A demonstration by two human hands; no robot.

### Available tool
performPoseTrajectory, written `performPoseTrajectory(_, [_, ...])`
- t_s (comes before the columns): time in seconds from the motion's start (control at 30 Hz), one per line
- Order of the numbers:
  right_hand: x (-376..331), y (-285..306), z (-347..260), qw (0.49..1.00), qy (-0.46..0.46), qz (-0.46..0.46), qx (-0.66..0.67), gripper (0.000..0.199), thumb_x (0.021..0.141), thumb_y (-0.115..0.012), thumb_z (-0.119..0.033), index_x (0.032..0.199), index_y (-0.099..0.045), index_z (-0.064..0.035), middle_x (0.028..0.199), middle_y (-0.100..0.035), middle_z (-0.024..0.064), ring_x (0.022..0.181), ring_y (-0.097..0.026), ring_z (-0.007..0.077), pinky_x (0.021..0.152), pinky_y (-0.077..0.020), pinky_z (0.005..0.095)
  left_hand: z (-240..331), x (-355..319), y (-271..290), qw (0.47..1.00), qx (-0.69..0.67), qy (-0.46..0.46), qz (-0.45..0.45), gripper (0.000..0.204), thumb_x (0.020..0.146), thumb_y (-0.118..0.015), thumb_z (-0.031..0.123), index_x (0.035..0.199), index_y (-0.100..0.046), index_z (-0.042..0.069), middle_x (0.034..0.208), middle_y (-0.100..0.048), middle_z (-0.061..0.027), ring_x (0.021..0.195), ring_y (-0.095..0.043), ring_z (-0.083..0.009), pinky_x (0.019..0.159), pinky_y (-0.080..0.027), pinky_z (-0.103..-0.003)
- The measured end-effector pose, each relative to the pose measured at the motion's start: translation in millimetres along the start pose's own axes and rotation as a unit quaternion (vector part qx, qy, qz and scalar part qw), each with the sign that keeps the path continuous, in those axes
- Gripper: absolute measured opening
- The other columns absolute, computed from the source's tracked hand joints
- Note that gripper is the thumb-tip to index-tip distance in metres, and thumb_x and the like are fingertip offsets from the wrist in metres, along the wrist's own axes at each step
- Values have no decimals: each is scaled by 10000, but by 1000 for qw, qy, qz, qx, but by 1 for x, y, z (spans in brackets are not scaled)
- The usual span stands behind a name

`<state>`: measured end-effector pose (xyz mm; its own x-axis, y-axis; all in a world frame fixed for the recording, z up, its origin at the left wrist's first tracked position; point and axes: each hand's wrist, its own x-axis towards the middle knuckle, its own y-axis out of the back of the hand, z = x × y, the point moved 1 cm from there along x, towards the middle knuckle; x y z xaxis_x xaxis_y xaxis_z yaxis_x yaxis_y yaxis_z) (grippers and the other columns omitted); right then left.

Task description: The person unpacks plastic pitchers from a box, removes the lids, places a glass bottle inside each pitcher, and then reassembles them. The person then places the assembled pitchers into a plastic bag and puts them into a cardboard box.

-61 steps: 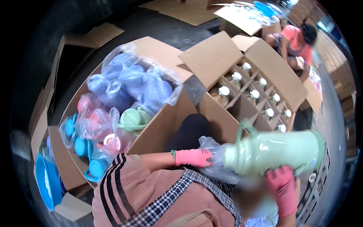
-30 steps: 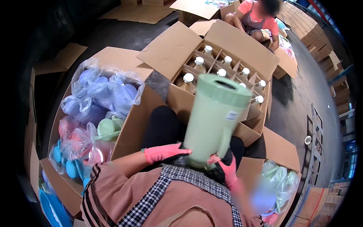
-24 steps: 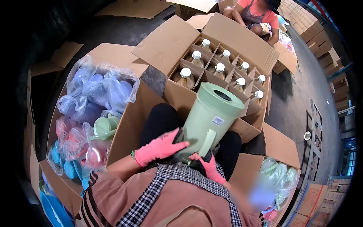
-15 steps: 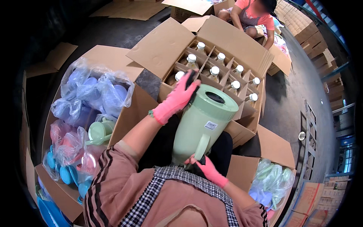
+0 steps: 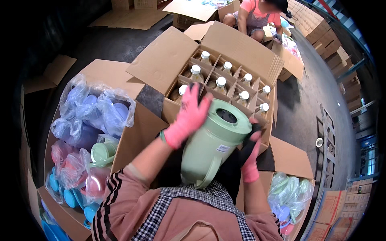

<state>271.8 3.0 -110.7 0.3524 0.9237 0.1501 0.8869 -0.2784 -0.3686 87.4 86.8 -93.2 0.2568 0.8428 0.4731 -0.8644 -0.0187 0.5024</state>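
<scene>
A pale green plastic pitcher (image 5: 203,150) leans upright between my knees, its handle toward me. Its round lid (image 5: 220,114) has a dark oval opening, and a small white label is stuck to the side. My left hand (image 5: 187,118), in a pink glove with dark fingertips, is at the left of the lid with its fingers apart. At the right of the rim is my right hand (image 5: 251,150), gloved alike; its fingers are blurred, and whether they grip the pitcher is unclear. Just beyond, a divided carton (image 5: 169,106) holds several clear bottles with white caps (image 5: 220,82).
On the left, an open carton (image 5: 132,132) holds bagged purple, pink, green and blue plasticware. Another carton (image 5: 271,156) of bagged items stands at the right. A co-worker (image 5: 257,18) crouches beyond the bottles. Stacked boxes (image 5: 327,207) stand at the lower right.
My right hand has left the base of the handle and come up to the pitcher's right rim. My left hand has shifted slightly down and left. The view has shifted a little.
</scene>
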Motion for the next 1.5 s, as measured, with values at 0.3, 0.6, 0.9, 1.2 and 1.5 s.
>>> performPoseTrajectory(0.3, [21, 8, 13, 997, -61, 48, -4, 521, 903, -383, -428, 1179, -426, 12, 1099, -515, 93, 994, -494, 178, 900, -376, 304, 2, -13, -1, 992, -109, 65, 24, 608, 755, -563, 326, 1212, -360, -19, 1238, -315, -279, 1121, -336, -451, 961, -278, -453])
performPoseTrajectory(0.6, [63, -46, -90, 978, 33, -184, 97, 628, 883, -361, -473, 1323, -243, -40, 1301, -351, 129, 1195, -361, 262, 991, -306, 401, 43, 15, 49, 970, 62, -232, -45, 576, 580, -754, 256, 1066, -534, 38, 1060, -537, -98, 1000, -517, -248, 907, -364, -420])
performPoseTrajectory(0.9, [119, -122, -37, 534, 337, -362, -685, 712, 651, -681, -359, 1248, -400, -92, 1177, -399, 212, 1016, -452, 389, 855, -401, 445, -44, 15, -16, 643, -736, 211, 31, 334, 721, -619, 24, 1040, -526, -13, 925, -601, -90, 772, -588, -159, 717, -482, -276])
performPoseTrajectory(1.2, [218, -145, 41, 878, 20, -154, -453, 478, 790, -546, -448, 881, -553, 21, 646, -591, 113, 630, -594, 256, 620, -469, 350, -140, 10, -7, 542, -694, 218, 421, 236, 766, -591, 41, 997, -538, 43, 913, -581, -54, 865, -573, -194, 777, -478, -341])
performPoseTrajectory(1.5, [191, -143, 203, 498, 37, -560, -662, 650, 642, -721, -287, 1160, -408, -51, 1119, -422, 249, 1011, -496, 375, 862, -426, 396, -154, 1, 17, 555, -674, 260, 413, 304, 779, -573, 28, 1072, -505, 78, 942, -537, -23, 883, -528, -165, 794, -455, -318])
